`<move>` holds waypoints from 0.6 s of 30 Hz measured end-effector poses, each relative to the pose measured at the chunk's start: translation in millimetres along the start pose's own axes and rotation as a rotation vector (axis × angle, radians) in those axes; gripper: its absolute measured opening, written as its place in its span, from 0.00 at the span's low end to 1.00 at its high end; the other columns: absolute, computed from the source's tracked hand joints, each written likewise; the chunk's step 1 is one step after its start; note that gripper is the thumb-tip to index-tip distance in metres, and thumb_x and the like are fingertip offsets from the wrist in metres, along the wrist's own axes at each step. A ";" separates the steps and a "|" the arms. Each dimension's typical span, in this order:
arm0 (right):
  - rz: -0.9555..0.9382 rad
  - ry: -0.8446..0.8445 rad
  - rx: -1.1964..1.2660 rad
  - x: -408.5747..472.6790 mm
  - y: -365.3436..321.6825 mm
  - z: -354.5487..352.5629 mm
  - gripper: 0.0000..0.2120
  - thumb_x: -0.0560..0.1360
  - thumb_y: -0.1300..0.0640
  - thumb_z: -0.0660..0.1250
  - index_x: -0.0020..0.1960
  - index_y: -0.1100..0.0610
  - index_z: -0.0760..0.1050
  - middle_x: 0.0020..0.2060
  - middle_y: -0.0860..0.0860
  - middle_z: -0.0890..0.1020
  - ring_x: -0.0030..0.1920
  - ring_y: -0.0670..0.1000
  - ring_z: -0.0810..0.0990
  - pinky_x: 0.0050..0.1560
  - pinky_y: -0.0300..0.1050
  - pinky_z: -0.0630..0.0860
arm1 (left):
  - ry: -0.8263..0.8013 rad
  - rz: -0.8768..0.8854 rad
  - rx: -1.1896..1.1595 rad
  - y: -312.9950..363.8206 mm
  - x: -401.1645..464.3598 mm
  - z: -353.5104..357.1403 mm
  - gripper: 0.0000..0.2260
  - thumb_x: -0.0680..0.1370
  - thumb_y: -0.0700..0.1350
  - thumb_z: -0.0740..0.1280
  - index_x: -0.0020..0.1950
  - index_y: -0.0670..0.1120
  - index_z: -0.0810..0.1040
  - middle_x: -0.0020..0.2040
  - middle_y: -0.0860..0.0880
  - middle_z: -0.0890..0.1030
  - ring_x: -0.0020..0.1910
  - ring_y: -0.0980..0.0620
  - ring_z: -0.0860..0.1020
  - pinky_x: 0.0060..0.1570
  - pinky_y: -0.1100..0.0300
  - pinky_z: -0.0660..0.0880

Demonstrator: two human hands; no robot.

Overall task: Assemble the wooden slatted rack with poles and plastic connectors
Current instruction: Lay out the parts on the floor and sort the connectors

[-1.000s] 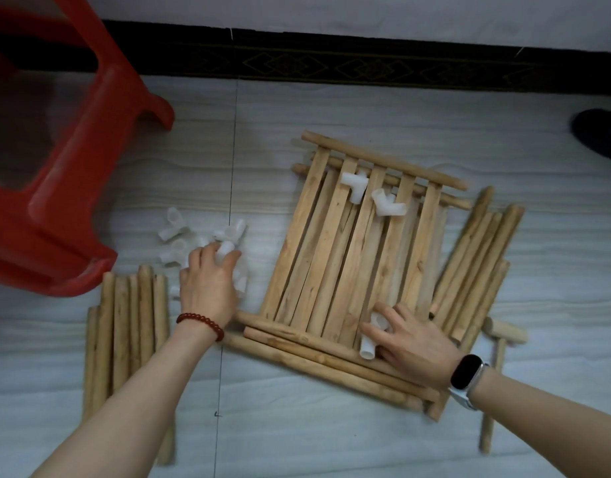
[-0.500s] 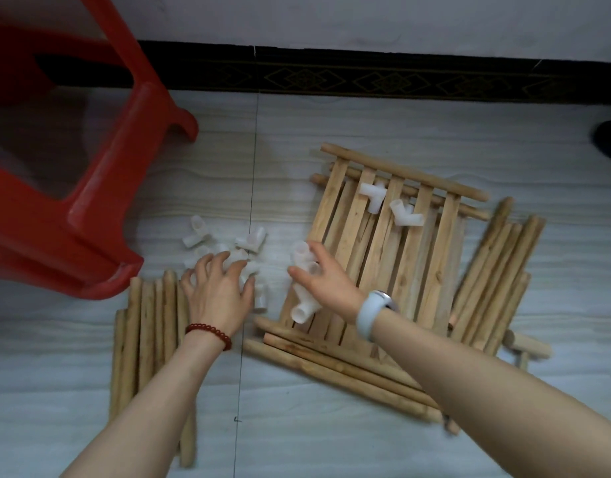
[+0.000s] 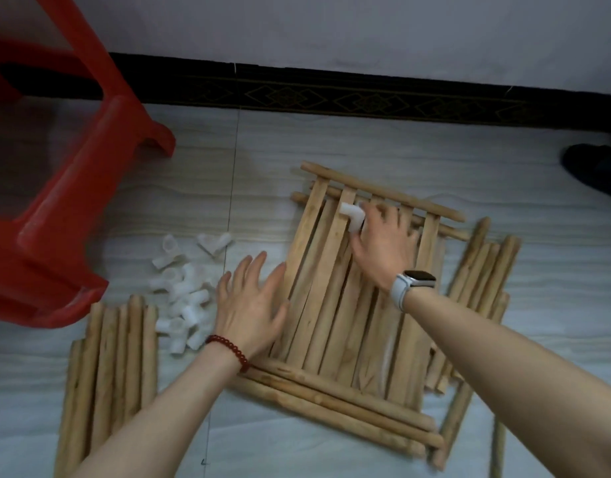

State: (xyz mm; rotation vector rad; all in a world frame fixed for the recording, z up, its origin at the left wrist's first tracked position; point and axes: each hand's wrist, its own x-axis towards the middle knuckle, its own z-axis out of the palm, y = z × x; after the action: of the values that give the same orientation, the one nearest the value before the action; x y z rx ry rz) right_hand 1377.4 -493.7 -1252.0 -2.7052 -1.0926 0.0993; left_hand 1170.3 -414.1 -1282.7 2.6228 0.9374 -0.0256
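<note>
Nearest the camera, two bare forearms reach forward over a pale, wood-grain tiled floor (image 3: pixel 331 160). At the lower left a row of round wooden poles (image 3: pixel 111 367) lies side by side on the floor. Just right of it, the left hand (image 3: pixel 254 305), with a dark red bead bracelet (image 3: pixel 230 350) at its wrist, is spread flat with straight fingers, grasping nothing; it lies at the left edge of the stacked wooden slatted panels (image 3: pixel 352 305), between them and a loose heap of white plastic tube connectors (image 3: pixel 187 301). Whether its palm presses the floor or hovers cannot be told.

The slatted panels lie flat in the middle of the floor, their near end bounded by several round rails (image 3: pixel 331 405). To their right a second bundle of wooden poles (image 3: pixel 483 288) leans alongside, touching the stack.

Further out, the right hand (image 3: pixel 383 243), wearing a white-strapped smartwatch (image 3: pixel 414 284), rests on the far part of the slats with its fingers bent over a white plastic elbow connector (image 3: pixel 352 215); the grip itself is blurred, but thumb and fingers seem to close on it.

At the far left stands a red plastic stool (image 3: pixel 56 208). Beyond everything runs a black patterned skirting strip (image 3: pixel 366 98) below a white wall (image 3: pixel 331 29).
</note>
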 end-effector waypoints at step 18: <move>-0.097 -0.065 0.201 13.7 16.2 2.5 0.14 0.78 0.52 0.59 0.63 0.53 0.68 0.58 0.56 0.73 0.49 0.60 0.76 0.43 0.48 0.71 | -0.136 0.012 -0.042 1.5 31.0 11.6 0.26 0.78 0.57 0.59 0.74 0.59 0.55 0.77 0.53 0.54 0.74 0.53 0.54 0.68 0.50 0.54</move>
State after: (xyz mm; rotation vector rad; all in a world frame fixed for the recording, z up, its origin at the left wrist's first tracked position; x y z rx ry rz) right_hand 1397.9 -495.0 -1257.8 -2.4832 -1.1628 0.2682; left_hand 1196.6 -400.2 -1297.3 2.5518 0.8666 -0.1769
